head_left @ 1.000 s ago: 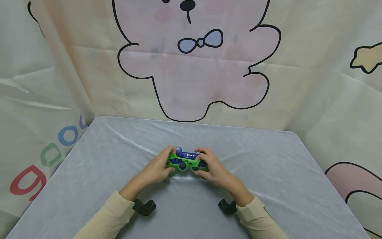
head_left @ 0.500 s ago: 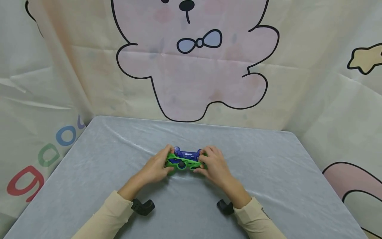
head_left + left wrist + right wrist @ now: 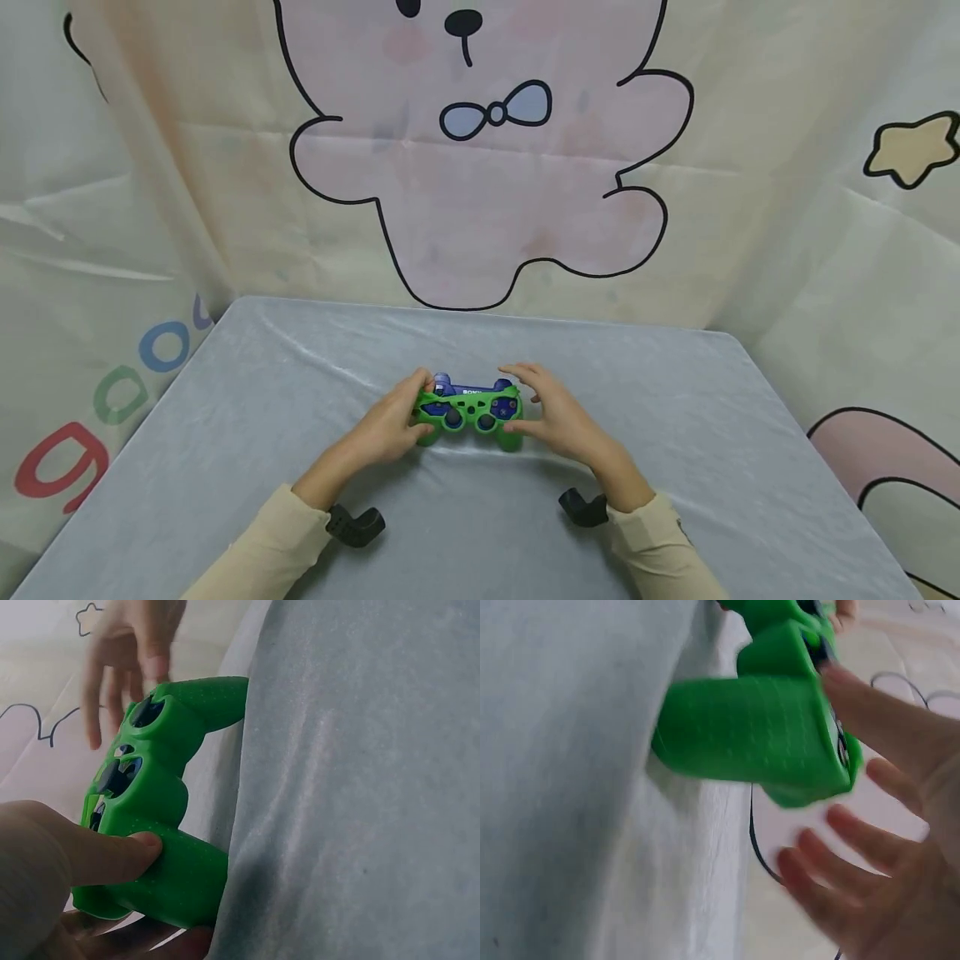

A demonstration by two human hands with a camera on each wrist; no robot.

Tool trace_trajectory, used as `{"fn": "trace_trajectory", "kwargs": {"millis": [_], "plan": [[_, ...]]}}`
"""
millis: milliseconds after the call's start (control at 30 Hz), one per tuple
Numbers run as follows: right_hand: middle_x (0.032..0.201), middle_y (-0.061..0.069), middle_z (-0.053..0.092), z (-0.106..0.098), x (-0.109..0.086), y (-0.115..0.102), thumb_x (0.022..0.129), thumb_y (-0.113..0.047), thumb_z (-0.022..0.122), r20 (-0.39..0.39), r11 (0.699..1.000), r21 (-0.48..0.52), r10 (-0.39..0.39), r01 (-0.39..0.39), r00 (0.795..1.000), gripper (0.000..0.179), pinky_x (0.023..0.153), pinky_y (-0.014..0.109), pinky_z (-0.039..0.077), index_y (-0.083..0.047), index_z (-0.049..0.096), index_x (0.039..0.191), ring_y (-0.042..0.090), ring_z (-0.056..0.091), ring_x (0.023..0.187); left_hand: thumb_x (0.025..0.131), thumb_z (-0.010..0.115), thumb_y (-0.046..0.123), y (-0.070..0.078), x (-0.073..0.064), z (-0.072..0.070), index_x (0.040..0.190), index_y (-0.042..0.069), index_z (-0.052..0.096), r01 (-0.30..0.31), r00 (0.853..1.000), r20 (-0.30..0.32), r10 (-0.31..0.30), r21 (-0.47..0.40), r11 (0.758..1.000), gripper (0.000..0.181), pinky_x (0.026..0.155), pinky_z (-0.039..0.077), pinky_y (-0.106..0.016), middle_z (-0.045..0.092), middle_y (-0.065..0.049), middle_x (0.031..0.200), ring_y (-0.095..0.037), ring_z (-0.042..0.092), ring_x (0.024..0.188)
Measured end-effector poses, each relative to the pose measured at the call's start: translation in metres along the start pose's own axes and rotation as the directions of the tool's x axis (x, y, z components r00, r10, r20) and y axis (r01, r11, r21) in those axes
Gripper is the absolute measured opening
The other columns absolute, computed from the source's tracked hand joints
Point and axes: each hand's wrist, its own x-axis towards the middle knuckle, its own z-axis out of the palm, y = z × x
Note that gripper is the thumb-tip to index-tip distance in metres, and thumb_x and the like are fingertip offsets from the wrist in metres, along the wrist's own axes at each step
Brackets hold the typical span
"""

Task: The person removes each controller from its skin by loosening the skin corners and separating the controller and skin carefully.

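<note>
A blue game controller (image 3: 504, 407) wears a green rubbery cover (image 3: 508, 437), its blue top edge and shoulder buttons showing above the green. My left hand (image 3: 384, 423) grips the controller's left handle. In the left wrist view the left thumb lies along the green cover (image 3: 176, 874) and fingers wrap beneath. Off the right side, my right hand (image 3: 561, 419) is spread, its thumb tip right at the controller's face. The right wrist view shows that hand's fingers (image 3: 832, 862) apart from the green handle (image 3: 727, 731), holding nothing.
Grey-blue cloth with slight creases covers the table (image 3: 465, 533). Behind it hangs a curtain (image 3: 247, 208) printed with a bear. A black wrist device (image 3: 356, 527) sits at the left cuff, another black device (image 3: 583, 508) at the right.
The right hand has let go of the controller's right side and moved right, its fingers spreading. The green-covered right handle and buttons now show. The left hand keeps its grip.
</note>
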Motion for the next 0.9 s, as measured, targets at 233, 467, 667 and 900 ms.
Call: {"fn": "trace_trajectory", "kwargs": {"millis": [233, 467, 667, 900], "plan": [[0.154, 0.018, 0.045, -0.005, -0.001, 0.02, 0.083, -0.007, 0.082, 0.197, 0.974, 0.219, 0.015, -0.059, 0.98, 0.09, 0.102, 0.048, 0.053, -0.009, 0.032, 0.158, 0.038, 0.059, 0.125, 0.085, 0.078, 0.003, -0.002, -0.001, 0.001, 0.108, 0.017, 0.044, 0.0, 1.0, 0.001, 0.0, -0.019, 1.0, 0.043, 0.085, 0.048, -0.04, 0.057, -0.004, 0.109, -0.02, 0.054, 0.101], [0.153, 0.027, 0.043, -0.002, 0.001, 0.029, 0.084, -0.004, 0.08, 0.189, 0.938, 0.334, 0.036, -0.098, 0.981, 0.086, 0.099, 0.047, 0.056, -0.005, 0.033, 0.156, 0.045, 0.059, 0.124, 0.087, 0.075, 0.002, -0.005, 0.0, 0.0, 0.108, 0.017, 0.043, 0.023, 1.0, 0.008, -0.022, -0.079, 0.997, 0.041, 0.076, 0.045, -0.034, 0.057, -0.006, 0.11, -0.021, 0.053, 0.095], [0.144, 0.033, 0.05, 0.002, 0.001, 0.027, 0.086, -0.005, 0.079, 0.212, 0.905, 0.38, 0.118, -0.193, 0.97, 0.085, 0.08, 0.036, 0.06, -0.011, 0.031, 0.156, 0.034, 0.067, 0.108, 0.087, 0.074, 0.0, -0.004, 0.001, 0.0, 0.105, 0.015, 0.042, 0.016, 1.0, 0.019, -0.014, -0.106, 0.994, 0.04, 0.071, 0.042, -0.031, 0.054, -0.006, 0.103, -0.019, 0.05, 0.089], [0.131, 0.027, 0.063, 0.01, 0.001, 0.029, 0.086, -0.007, 0.08, 0.223, 0.909, 0.374, 0.107, -0.186, 0.969, 0.09, 0.075, 0.026, 0.054, -0.013, 0.021, 0.153, 0.021, 0.066, 0.093, 0.087, 0.074, 0.0, -0.005, 0.001, 0.001, 0.105, 0.014, 0.041, -0.005, 1.0, 0.008, 0.006, -0.098, 0.995, 0.04, 0.073, 0.042, -0.031, 0.053, -0.006, 0.103, -0.019, 0.05, 0.092]]}}
